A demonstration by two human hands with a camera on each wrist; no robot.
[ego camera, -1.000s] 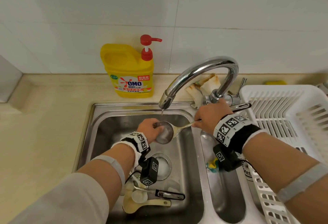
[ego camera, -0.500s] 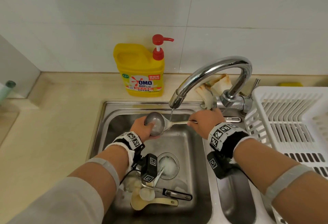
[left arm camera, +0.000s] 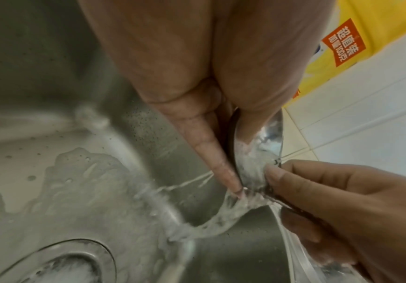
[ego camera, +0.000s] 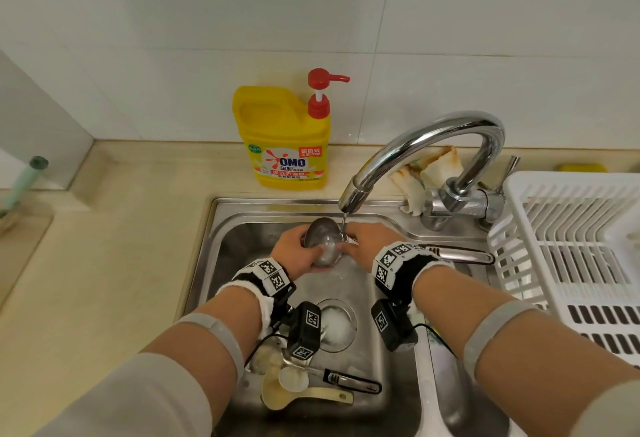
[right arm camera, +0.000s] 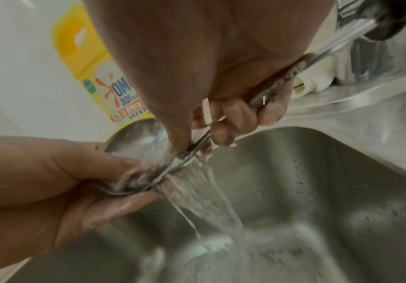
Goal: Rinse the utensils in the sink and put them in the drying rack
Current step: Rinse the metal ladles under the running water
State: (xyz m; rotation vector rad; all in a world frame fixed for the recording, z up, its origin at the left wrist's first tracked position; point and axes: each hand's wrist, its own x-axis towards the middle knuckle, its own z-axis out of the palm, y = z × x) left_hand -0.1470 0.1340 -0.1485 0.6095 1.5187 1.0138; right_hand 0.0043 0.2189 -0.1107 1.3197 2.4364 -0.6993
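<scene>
- The right hand (ego camera: pixel 363 246) grips the handle of a steel ladle (ego camera: pixel 323 241), fingers curled round it.
- The left hand (ego camera: pixel 294 253) cups the ladle's bowl, thumb pressed inside it, fingers behind.
- Water from the faucet (ego camera: pixel 426 145) runs over the bowl into the left basin of the sink (ego camera: pixel 242 228).
- More utensils lie at the basin's near end: a beige plastic spoon (ego camera: pixel 304 396) and a black-handled tool (ego camera: pixel 349 381).
- The white drying rack (ego camera: pixel 571 246) stands right of the sink; a yellow OMO detergent bottle (ego camera: pixel 287 138) stands on the tabletop (ego camera: pixel 104 263) behind it.
</scene>
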